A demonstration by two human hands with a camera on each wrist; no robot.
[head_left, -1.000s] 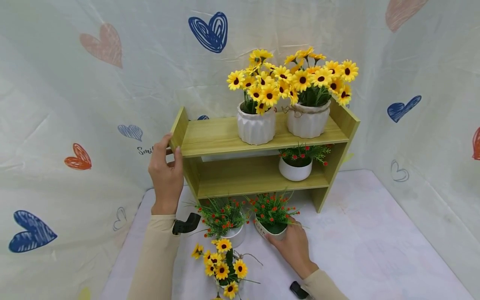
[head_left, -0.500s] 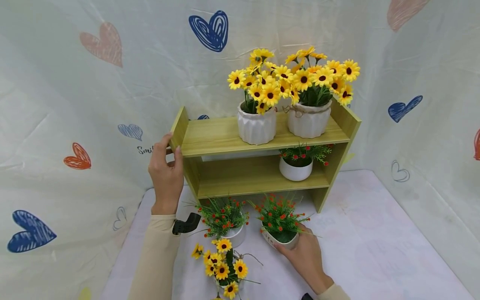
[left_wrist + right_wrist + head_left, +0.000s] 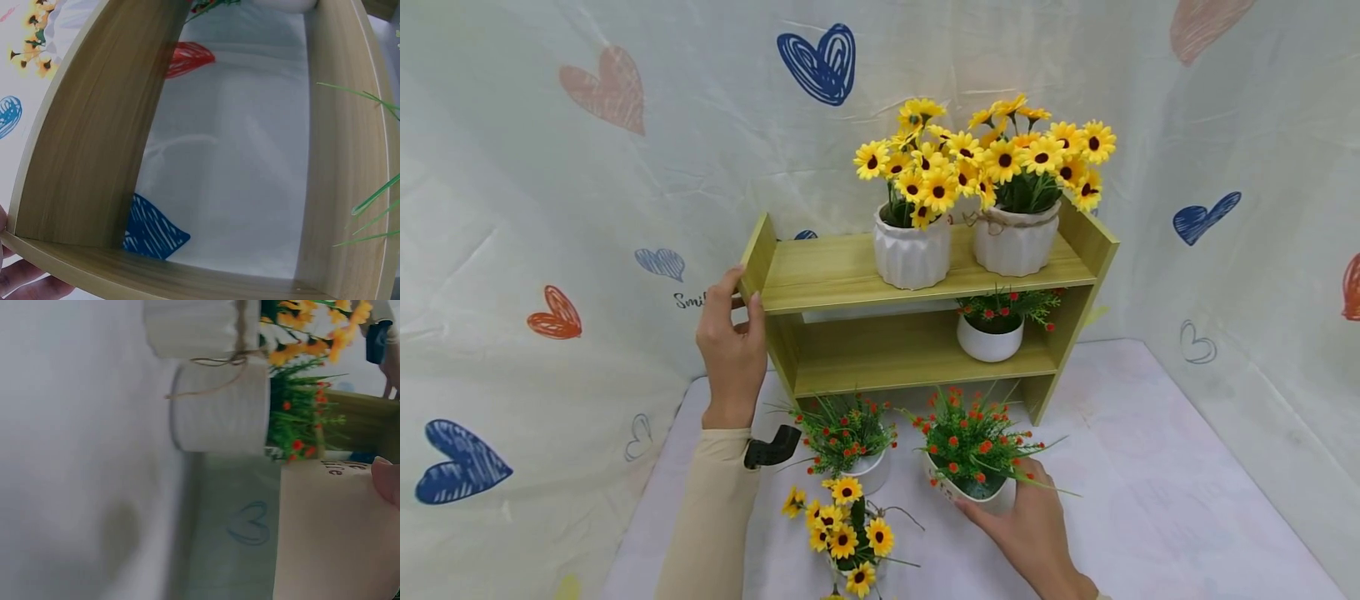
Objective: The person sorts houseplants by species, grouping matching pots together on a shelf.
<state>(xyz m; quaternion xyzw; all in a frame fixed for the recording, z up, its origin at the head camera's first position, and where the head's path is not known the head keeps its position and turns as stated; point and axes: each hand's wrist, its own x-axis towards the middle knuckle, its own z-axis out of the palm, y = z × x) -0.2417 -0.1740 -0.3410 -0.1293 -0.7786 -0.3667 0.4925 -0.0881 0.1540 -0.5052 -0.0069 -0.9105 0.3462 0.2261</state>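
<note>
My left hand [image 3: 732, 346] grips the upper left side panel of a two-tier wooden shelf [image 3: 850, 271]; its fingertips also show at the lower left of the left wrist view. In my right hand [image 3: 1033, 521] is a potted plant [image 3: 973, 450] with green leaves and small red flowers. Its pale pot [image 3: 337, 531] bears dark lettering, and its base is off the table in the right wrist view. To its left stands another red-flowered plant [image 3: 846, 437] in a white pot. Nearer to me is a yellow sunflower plant [image 3: 844, 533] with twine round its pot.
Two yellow sunflower pots, one left [image 3: 913, 254] and one right [image 3: 1018, 242], stand on the top shelf. A red-flowered plant in a round white pot [image 3: 991, 340] sits at the right of the middle shelf. A heart-patterned curtain [image 3: 625, 208] surrounds the white table [image 3: 1150, 483].
My right hand has moved the red-flowered potted plant toward me and to the right, away from the other red-flowered plant. My left hand has stayed on the shelf.
</note>
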